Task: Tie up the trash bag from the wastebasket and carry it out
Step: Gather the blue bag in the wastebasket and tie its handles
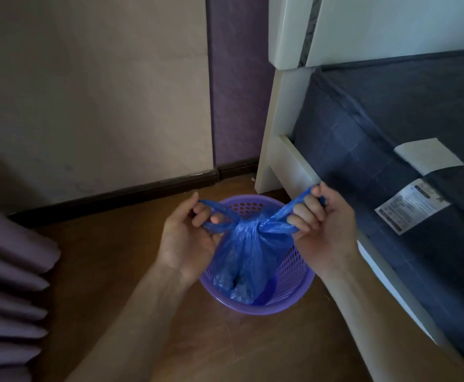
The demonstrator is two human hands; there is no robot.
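Note:
A blue plastic trash bag (pixel 246 255) hangs inside a purple perforated wastebasket (pixel 294 274) on the wooden floor. The bag's neck is gathered into a knot just above the basket's rim. My left hand (pixel 186 238) grips the bag's left handle loop and pulls it to the left. My right hand (pixel 324 224) grips the right handle loop and pulls it up to the right. Both loops are stretched taut from the knot. The bag's lower part bulges with contents I cannot make out.
A white bed frame (pixel 288 161) with a dark blue mattress (pixel 390 119) stands close on the right. Two paper labels (pixel 413 205) lie on the mattress. A beige wall with dark baseboard (pixel 115 197) runs behind. A purple pleated curtain (pixel 7 285) hangs at left.

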